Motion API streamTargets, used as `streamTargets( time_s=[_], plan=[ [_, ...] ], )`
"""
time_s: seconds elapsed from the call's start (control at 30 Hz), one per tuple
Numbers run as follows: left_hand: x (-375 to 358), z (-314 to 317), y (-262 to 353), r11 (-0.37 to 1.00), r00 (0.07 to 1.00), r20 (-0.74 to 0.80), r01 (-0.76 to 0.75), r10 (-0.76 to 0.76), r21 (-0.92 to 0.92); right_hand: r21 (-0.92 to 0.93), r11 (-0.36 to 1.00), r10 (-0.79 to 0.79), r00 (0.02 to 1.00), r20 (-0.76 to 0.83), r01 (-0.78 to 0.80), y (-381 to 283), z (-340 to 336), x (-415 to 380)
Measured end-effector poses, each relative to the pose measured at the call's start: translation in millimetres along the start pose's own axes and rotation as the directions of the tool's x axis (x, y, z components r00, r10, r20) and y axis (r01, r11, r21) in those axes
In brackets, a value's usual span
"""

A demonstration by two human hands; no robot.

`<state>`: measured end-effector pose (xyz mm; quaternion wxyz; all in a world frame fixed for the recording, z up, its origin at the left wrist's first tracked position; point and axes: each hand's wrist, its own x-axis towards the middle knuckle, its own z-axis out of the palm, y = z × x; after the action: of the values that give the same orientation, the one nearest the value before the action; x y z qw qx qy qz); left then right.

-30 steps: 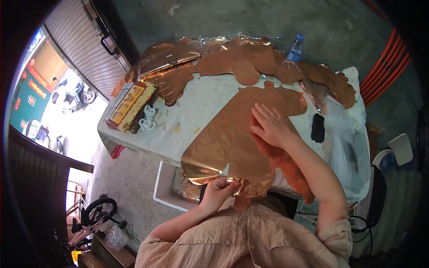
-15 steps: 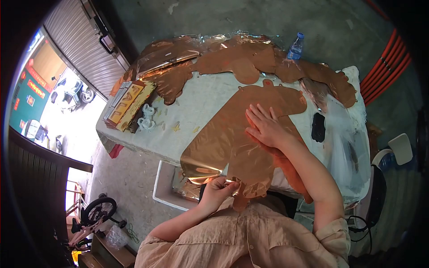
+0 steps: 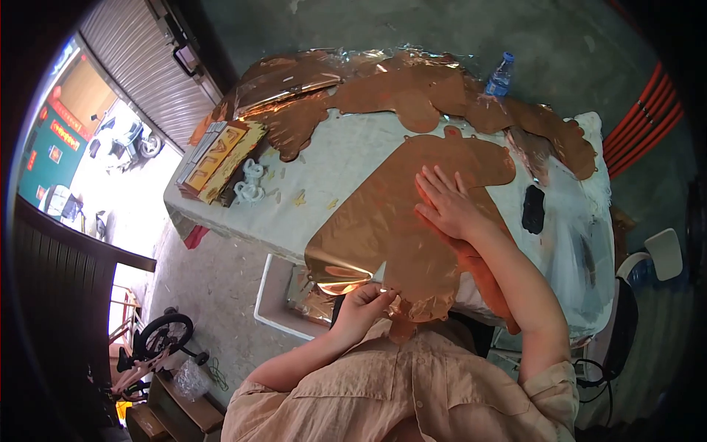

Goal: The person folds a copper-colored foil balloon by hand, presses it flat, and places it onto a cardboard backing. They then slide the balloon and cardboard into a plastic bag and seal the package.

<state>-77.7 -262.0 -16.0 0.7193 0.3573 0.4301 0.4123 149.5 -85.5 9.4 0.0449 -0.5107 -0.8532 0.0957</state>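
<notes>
A flat brown foil balloon [image 3: 398,214] with rounded lobes and small edge tabs lies across the white-covered table [image 3: 287,199], its near end hanging over the front edge towards my shirt. My right hand [image 3: 448,206] rests palm down on its upper right part, fingers spread. At the near edge, my left hand [image 3: 364,309] pinches the foil between thumb and fingers, where shiny creases run out to the left. An orange-brown piece [image 3: 486,283] hangs below my right forearm.
More brown foil balloons [image 3: 383,92] lie along the table's far side, near a water bottle [image 3: 500,75]. Printed packets [image 3: 221,162] and white ribbon coils [image 3: 250,183] sit at the left. A black object [image 3: 533,209] lies on plastic at the right; below stands a white box [image 3: 269,298].
The whole view has shifted slightly. Both hands keep their places on the foil balloon: the right flat on it, the left pinching its near edge.
</notes>
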Motion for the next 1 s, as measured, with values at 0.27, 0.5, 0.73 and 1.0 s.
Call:
streamTargets(
  time_s=[0.27, 0.5, 0.73, 1.0],
  plan=[
    [-3, 8, 7, 0.999, 0.999, -0.017, 0.03, -0.031, -0.032, 0.004, 1.0, 0.007, 1.0, 0.012, -0.007, 1, -1, 0],
    [-3, 5, 3, 1.0, 1.0, 0.006, 0.006, -0.006, -0.027, 0.009, 1.0, 0.001, 1.0, -0.002, -0.001, 1, 1, -1],
    [-3, 7, 8, 0.999, 0.999, -0.033, 0.028, -0.027, 0.023, 0.016, 1.0, 0.009, 0.999, -0.034, -0.009, 0, 5, -2],
    [-15, -13, 132, 0.396, 0.828, 0.434, -0.288, -0.354, 0.872, 0.037, 0.999, -0.009, 0.999, -0.034, 0.01, 0, 6, -2]
  ],
)
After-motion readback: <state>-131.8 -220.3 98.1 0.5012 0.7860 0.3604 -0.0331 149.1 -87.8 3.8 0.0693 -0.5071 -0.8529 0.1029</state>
